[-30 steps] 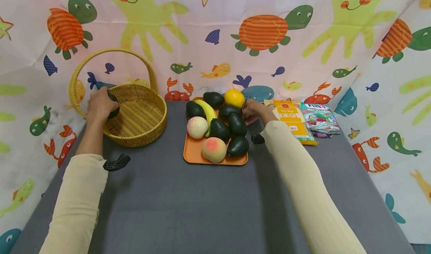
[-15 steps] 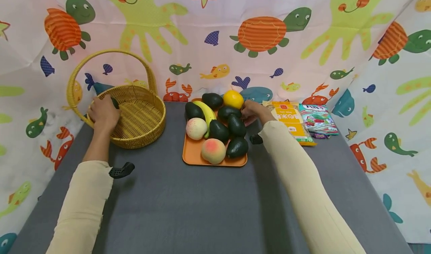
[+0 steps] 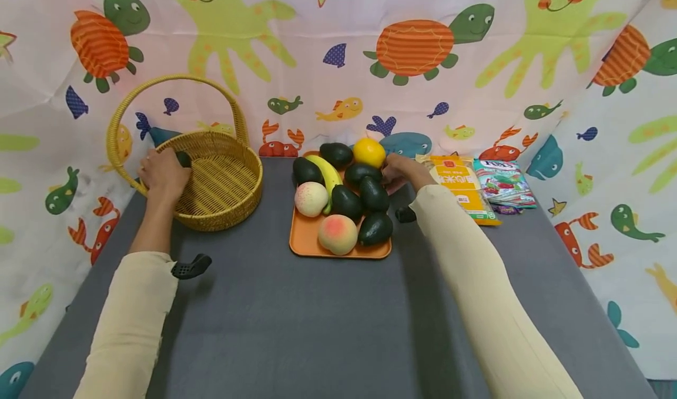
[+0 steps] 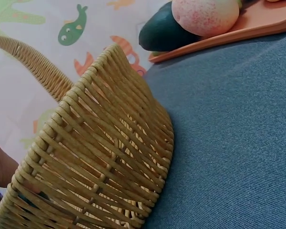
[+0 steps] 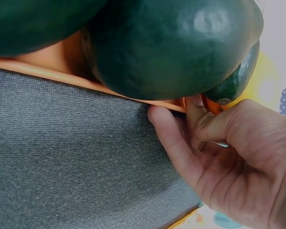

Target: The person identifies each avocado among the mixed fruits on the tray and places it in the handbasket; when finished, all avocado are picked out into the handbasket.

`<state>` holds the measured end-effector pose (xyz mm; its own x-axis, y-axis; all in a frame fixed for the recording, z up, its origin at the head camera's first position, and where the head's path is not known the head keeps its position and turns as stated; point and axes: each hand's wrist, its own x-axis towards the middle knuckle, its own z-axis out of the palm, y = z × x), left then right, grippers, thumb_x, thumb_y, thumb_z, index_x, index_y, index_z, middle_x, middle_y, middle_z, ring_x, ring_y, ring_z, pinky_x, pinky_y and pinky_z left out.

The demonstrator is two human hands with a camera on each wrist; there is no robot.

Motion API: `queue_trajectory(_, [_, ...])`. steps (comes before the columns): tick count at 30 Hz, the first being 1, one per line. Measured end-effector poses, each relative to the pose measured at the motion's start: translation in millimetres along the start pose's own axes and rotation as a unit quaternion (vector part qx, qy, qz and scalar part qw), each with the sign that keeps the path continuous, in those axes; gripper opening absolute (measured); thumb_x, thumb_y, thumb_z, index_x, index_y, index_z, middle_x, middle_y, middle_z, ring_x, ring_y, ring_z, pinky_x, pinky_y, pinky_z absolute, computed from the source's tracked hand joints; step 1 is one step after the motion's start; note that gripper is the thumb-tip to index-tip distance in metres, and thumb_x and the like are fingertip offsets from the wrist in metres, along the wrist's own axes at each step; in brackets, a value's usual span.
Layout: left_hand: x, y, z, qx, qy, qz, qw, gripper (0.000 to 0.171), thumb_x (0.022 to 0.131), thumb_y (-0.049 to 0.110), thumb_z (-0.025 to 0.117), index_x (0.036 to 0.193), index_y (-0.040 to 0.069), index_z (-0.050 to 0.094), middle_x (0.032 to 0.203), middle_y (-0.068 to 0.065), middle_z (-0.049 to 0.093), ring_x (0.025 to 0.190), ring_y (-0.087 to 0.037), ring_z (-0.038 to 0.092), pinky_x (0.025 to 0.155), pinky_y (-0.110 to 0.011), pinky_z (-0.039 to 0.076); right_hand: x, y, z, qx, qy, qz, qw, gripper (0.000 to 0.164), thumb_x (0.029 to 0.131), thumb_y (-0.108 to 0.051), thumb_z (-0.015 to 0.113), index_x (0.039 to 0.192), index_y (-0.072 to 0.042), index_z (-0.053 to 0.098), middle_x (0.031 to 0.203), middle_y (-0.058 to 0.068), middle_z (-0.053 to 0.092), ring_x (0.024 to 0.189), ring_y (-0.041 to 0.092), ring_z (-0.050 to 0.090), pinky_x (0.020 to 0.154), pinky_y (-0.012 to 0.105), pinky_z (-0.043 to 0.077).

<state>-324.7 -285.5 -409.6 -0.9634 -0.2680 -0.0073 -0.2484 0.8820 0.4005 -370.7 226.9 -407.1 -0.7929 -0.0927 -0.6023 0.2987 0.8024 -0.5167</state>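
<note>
Inside the left part of the yellow wicker basket (image 3: pixel 219 208), my left hand (image 3: pixel 166 175) holds a dark green avocado (image 3: pixel 183 158), mostly hidden under the fingers. The left wrist view shows the basket's woven side (image 4: pixel 100 148) hiding most of that hand. At the orange tray's (image 3: pixel 338 249) right edge, my right hand (image 3: pixel 403 171) pinches the rim, the thumb over it and the fingers outside, as the right wrist view shows. On the tray lie several avocados (image 3: pixel 374 194), a banana (image 3: pixel 329 173), two peaches (image 3: pixel 337 234) and a yellow round fruit (image 3: pixel 368 153).
Right of the tray lie a yellow food packet (image 3: pixel 459 187), a green-and-red candy bag (image 3: pixel 505 183) and a small purple packet (image 3: pixel 506 209). A patterned curtain (image 3: pixel 296 29) hangs behind the grey table (image 3: pixel 296 322).
My left hand has moved from over the basket's left rim inward and down, taking the avocado into the basket. The right hand has stayed at the tray's edge.
</note>
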Motion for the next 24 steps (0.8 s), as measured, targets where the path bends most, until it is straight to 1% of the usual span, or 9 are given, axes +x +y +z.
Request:
queue_trajectory(6, [0.0, 3.3, -1.4, 0.002, -0.003, -0.015, 0.9999, 0.053, 0.101, 0.022, 0.059, 0.134, -0.019, 0.052, 0.141, -0.046, 0.040, 0.130, -0.066, 0.038, 0.110, -0.076, 0.029, -1, -1, 0, 0.014, -0.001, 0.005, 1.000, 0.025, 0.100, 0.000, 0.061, 0.124, 0.007, 0.060, 0.110, 0.019, 0.064, 0.076, 0.020, 0.075, 0.091, 0.039, 0.063])
queue_trajectory(10, [-2.6, 5.3, -3.9, 0.006, 0.007, -0.008, 0.9999, 0.052, 0.102, 0.024, 0.057, 0.129, -0.020, 0.054, 0.140, -0.046, 0.040, 0.128, -0.066, 0.040, 0.108, -0.078, 0.031, 1, -1, 2, 0.017, -0.007, 0.010, 1.000, 0.027, 0.100, 0.000, 0.061, 0.126, 0.007, 0.059, 0.111, 0.019, 0.065, 0.076, 0.021, 0.075, 0.091, 0.039, 0.063])
queue_trajectory(13, [-7.3, 11.1, -6.5, 0.007, 0.020, 0.002, 0.9998, 0.051, 0.103, 0.025, 0.058, 0.127, -0.019, 0.057, 0.140, -0.046, 0.042, 0.127, -0.067, 0.041, 0.106, -0.080, 0.032, 2, -1, 2, 0.018, -0.008, 0.005, 1.000, 0.026, 0.100, 0.000, 0.061, 0.126, 0.006, 0.059, 0.112, 0.019, 0.064, 0.077, 0.020, 0.075, 0.093, 0.040, 0.062])
queue_trajectory(18, [-19.8, 32.0, -11.3, -0.005, 0.035, 0.033, 0.9988, 0.051, 0.103, 0.028, 0.061, 0.128, -0.017, 0.059, 0.143, -0.045, 0.044, 0.128, -0.068, 0.043, 0.108, -0.083, 0.029, 2, 0, 0, 0.013, -0.007, 0.011, 1.000, 0.027, 0.100, -0.001, 0.063, 0.126, 0.006, 0.060, 0.112, 0.018, 0.065, 0.078, 0.020, 0.075, 0.093, 0.039, 0.062])
queue_trajectory(20, [-26.0, 41.7, -12.9, -0.010, 0.031, 0.047, 0.9984, 0.053, 0.104, 0.030, 0.061, 0.131, -0.016, 0.058, 0.145, -0.044, 0.043, 0.130, -0.068, 0.043, 0.109, -0.084, 0.028, 2, 0, -1, 0.008, -0.006, 0.013, 1.000, 0.028, 0.100, -0.001, 0.063, 0.127, 0.006, 0.060, 0.112, 0.018, 0.065, 0.079, 0.020, 0.076, 0.092, 0.038, 0.063])
queue_trajectory(24, [-40.6, 62.6, -14.9, -0.010, 0.029, 0.078, 0.9965, 0.053, 0.103, 0.033, 0.062, 0.131, -0.012, 0.060, 0.140, -0.041, 0.050, 0.128, -0.064, 0.047, 0.104, -0.084, 0.033, 2, -1, -2, 0.001, -0.003, 0.014, 1.000, 0.027, 0.100, -0.001, 0.063, 0.126, 0.006, 0.060, 0.111, 0.019, 0.066, 0.079, 0.021, 0.077, 0.088, 0.037, 0.063])
